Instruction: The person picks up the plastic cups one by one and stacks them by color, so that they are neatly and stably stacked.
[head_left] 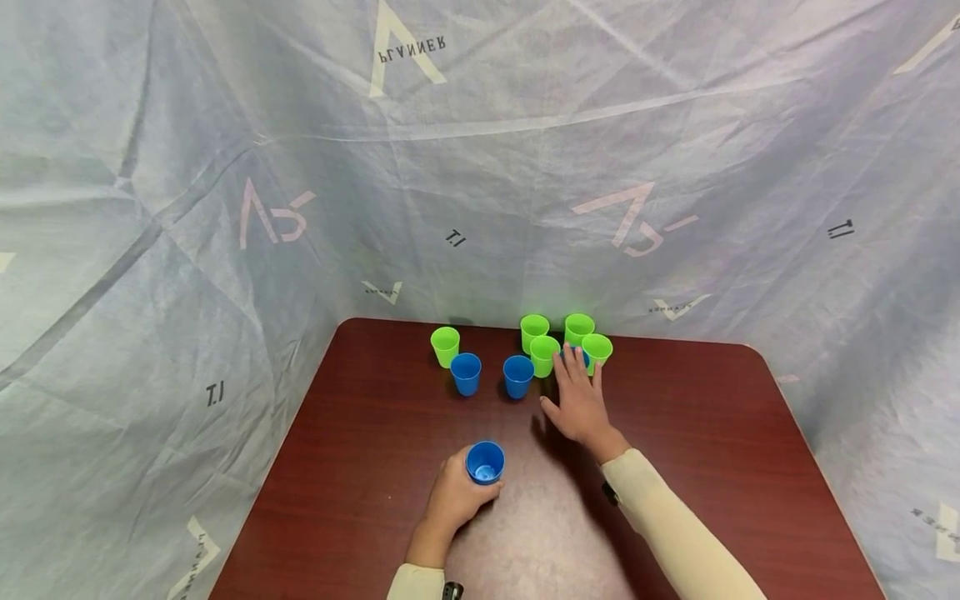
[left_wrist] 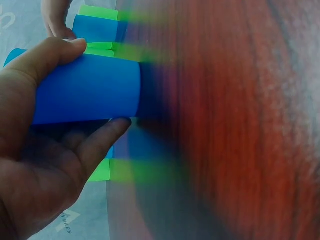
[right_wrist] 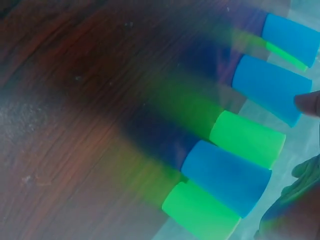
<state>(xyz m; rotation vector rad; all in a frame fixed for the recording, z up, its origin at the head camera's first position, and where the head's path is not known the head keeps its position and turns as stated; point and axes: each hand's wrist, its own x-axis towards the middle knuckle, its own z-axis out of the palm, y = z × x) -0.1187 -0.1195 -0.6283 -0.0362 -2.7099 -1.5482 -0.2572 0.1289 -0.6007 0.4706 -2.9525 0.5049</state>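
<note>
- Head view: the left hand (head_left: 457, 492) wraps a blue plastic cup (head_left: 486, 463), at the near middle of the reddish-brown wooden tabletop (head_left: 712, 433). Its mouth faces up, its long axis near vertical.
- Also there: the right hand (head_left: 579, 408), fingers spread wide, reaches over a second blue cup (head_left: 577, 360) set among green cups (head_left: 545, 357) at the far edge. That second cup lies ahead and to the right of the left hand, well apart from it; the right hand is clearly nearer.
- Left wrist view: thumb and fingers grip the first cup from opposite sides, base toward the wood, long axis square to it. Whether the base touches, I cannot tell.
- Right wrist view: the second cup stands upright between two green ones, mouth away from the tabletop. Finger contact with it cannot be told.
</note>
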